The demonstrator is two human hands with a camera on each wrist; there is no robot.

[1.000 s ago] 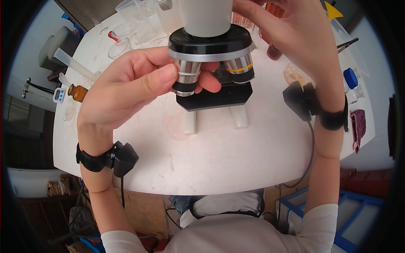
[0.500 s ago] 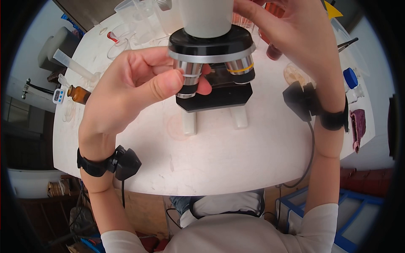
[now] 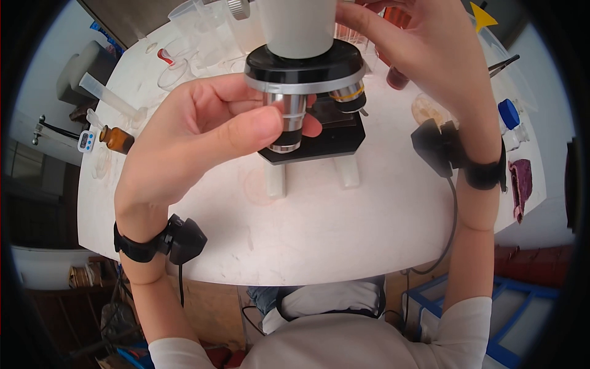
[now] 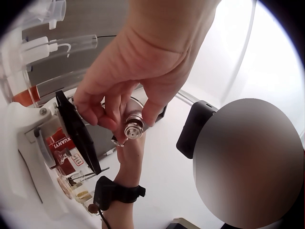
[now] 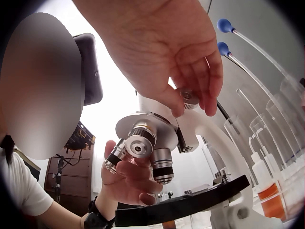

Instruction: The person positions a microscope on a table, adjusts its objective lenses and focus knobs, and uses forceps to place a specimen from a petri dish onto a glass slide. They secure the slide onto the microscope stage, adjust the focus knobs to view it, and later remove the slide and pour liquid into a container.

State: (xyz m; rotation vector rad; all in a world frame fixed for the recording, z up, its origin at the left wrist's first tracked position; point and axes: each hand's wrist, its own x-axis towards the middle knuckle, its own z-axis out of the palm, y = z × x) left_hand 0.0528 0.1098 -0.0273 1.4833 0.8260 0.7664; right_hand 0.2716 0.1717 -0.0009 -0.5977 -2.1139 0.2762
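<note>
The microscope [image 3: 298, 31] stands on the white table [image 3: 344, 234], at the far middle, upright. Its black nosepiece [image 3: 304, 64] sits above the black stage [image 3: 319, 144].

Left hand [image 3: 203, 129]: narrow grip, holding the near-left objective [image 3: 294, 117]. My thumb bears on the near side of the barrel; my fingertips reach round its far side. The yellow-banded objective [image 3: 348, 98] is to the right, apart from this hand.

Right hand [image 3: 430, 55]: narrow grip, holding the knob [image 5: 189, 98] on the upper part of the microscope. My thumb touches one side of the knob; my fingers curl round the other.

Surroundings, left: the brown bottle [image 3: 115, 139] lies tilted, with the timer [image 3: 86, 141] just beside it, on its left. A clear cylinder [image 3: 110, 95] slants farther back. Clear beakers [image 3: 203, 31] are at far left.

Surroundings, right: a round dish [image 3: 427, 111] lies near my right wrist. The blue cap [image 3: 509, 114] is farther right, and the purple cloth [image 3: 521, 184] lies at the right edge, nearer me.
</note>
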